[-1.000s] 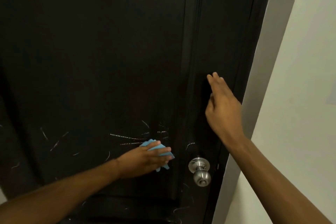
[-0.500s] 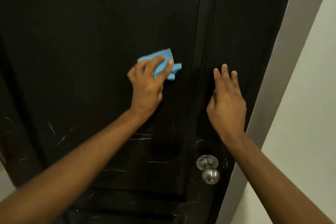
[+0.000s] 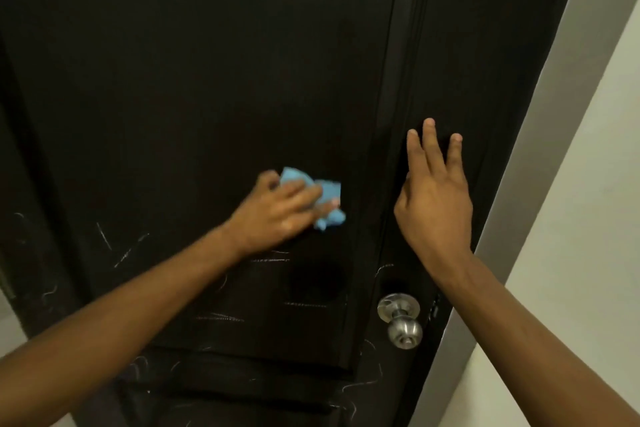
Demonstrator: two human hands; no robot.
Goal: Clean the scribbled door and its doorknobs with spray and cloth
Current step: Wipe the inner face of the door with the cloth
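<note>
Your left hand point(image 3: 277, 211) presses crumpled blue cloth point(image 3: 325, 198) flat against dark door point(image 3: 207, 80), fingers spread over cloth, slightly blurred. White scribbles point(image 3: 221, 317) remain on panel below and left of that hand. Your right hand point(image 3: 434, 198) lies flat on door's right stile, fingers straight and a little apart, gripping nothing. Silver doorknob point(image 3: 403, 329) sits below right hand, near door edge. Pale wall point(image 3: 588, 218) at far right.
</note>
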